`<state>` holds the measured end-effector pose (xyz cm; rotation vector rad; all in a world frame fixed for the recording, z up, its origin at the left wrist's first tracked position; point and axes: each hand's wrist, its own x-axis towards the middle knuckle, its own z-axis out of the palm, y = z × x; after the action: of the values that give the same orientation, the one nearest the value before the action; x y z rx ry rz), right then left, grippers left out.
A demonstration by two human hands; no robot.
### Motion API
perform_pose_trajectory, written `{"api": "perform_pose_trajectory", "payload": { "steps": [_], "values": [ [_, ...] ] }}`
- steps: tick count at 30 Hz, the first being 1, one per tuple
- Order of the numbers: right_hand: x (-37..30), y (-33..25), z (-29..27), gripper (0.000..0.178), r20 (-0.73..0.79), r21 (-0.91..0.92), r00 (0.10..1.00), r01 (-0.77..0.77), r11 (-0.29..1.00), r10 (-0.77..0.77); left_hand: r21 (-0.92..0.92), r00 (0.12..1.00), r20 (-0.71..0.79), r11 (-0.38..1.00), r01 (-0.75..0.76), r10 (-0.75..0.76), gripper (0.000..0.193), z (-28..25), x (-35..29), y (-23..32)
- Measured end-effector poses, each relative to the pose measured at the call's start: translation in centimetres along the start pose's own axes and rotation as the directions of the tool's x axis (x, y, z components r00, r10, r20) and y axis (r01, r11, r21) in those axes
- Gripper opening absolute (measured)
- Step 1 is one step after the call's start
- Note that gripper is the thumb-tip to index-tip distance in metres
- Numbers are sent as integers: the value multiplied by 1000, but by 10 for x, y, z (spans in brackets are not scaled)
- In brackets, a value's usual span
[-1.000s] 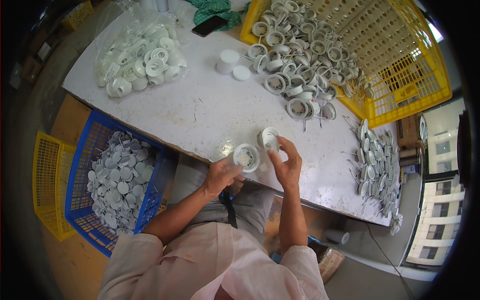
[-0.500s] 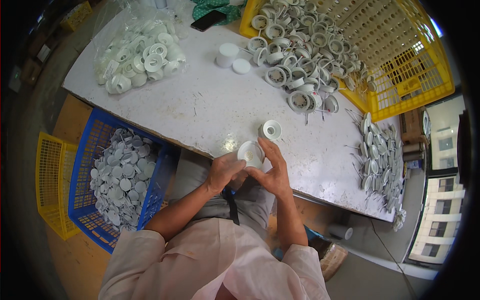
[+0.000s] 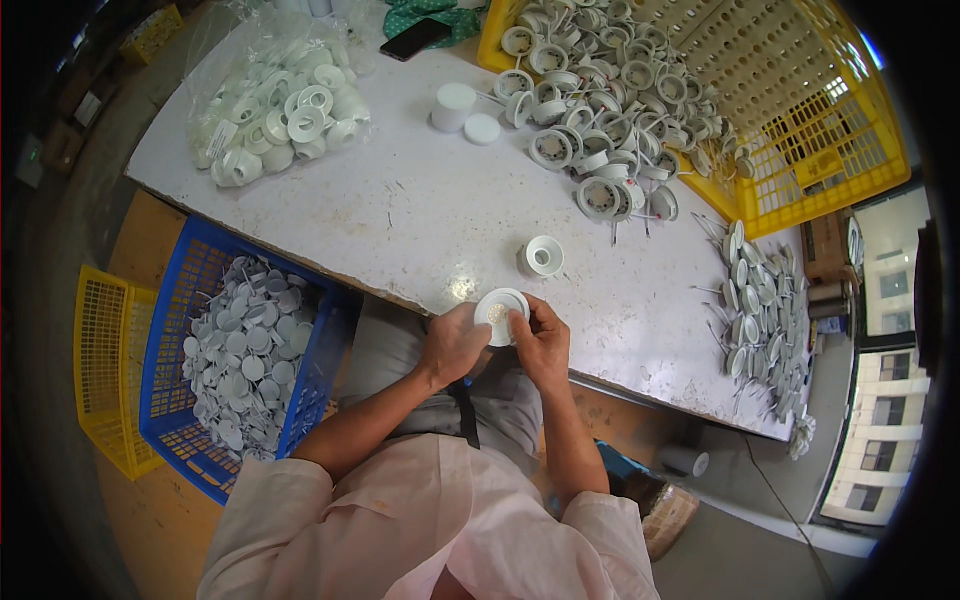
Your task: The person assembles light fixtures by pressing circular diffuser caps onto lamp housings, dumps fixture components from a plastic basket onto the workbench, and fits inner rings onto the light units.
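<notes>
Just past the table's near edge, both my hands hold a white round lamp housing (image 3: 501,312), its open face up and a cluster of small yellowish dots like LEDs inside. My left hand (image 3: 450,345) closes around its left side. From the right, my right hand (image 3: 543,345) grips the rim, its thumb on the face and its fingers curled behind. A little beyond them, a second white cup-shaped housing (image 3: 543,257) with a round central opening stands on the table, touched by neither hand.
On the table (image 3: 400,220) lie a clear bag of white housings (image 3: 280,120), a white cylinder (image 3: 454,107), a white disc (image 3: 482,129) and a phone (image 3: 416,39). Wired rings spill from a yellow crate (image 3: 820,190). Wired discs (image 3: 750,305) lie right; a blue basket (image 3: 215,270) holds more.
My right hand has shifted its grip: its extended fingers have curled in and its thumb now lies over the face of the lamp housing. The left hand stays on the left side.
</notes>
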<state>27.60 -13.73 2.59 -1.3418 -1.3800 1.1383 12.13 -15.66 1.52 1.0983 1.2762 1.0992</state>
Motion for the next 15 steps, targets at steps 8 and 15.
{"api": "perform_pose_trajectory", "payload": {
  "steps": [8, 15],
  "values": [
    [-2, 4, 3, 25, -38, -1, 999, -5, 1000, 5, 33, 999, -19, 999, -30, 30, 21, 0, 5, -10],
    [-4, 1, -2, 26, -48, -27, 999, -21, 999, 20, -66, 998, 59, 998, 13, -9, 19, 0, 6, -14]
  ]
}}
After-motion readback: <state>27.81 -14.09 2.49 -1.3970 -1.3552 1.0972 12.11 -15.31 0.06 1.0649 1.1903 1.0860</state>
